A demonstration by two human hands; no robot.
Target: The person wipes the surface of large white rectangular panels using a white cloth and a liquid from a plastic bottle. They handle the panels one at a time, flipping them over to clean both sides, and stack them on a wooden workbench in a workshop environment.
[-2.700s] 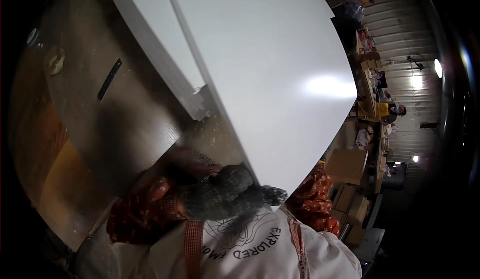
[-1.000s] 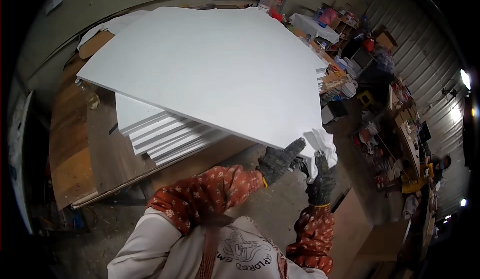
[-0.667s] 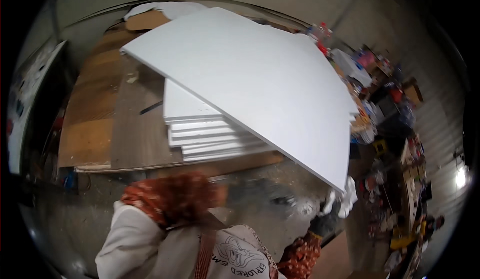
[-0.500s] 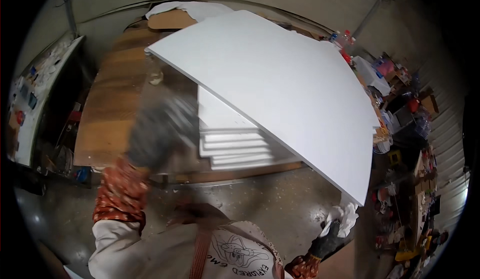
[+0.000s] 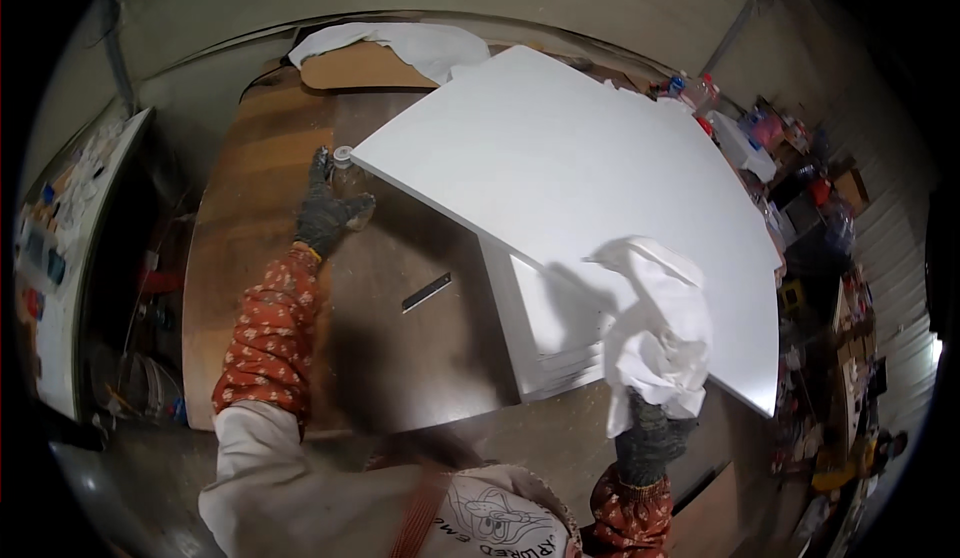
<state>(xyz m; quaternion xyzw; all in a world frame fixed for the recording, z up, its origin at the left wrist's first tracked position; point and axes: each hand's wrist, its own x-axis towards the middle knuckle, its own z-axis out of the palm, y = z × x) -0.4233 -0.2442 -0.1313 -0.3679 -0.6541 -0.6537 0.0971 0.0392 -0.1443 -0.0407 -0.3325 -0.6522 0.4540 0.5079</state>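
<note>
My right hand (image 5: 652,443), in a dark glove, is closed around the lower end of a crumpled white cloth (image 5: 660,333), raised over the near edge of a large white panel (image 5: 600,178). My gloved left hand (image 5: 330,213) reaches flat over the brown table, index finger and thumb spread apart. Just beside its fingertips stands a small jar with a white lid (image 5: 343,155), close to the panel's left corner. Between my arms a thin dark strip-shaped tool (image 5: 427,293) lies on the table. Under the big panel are stacked white panels (image 5: 550,323), partly hidden.
Brown cardboard (image 5: 365,66) with a white cloth over it lies at the table's far edge. A cluttered side table (image 5: 95,193) runs along the left. Bottles, boxes and bags (image 5: 750,148) crowd the right side. The panel's near right corner overhangs the table edge.
My left hand, blurred before, has reached farther forward to the small jar. My right hand has risen with the white cloth from below the panel's corner to over its near edge.
</note>
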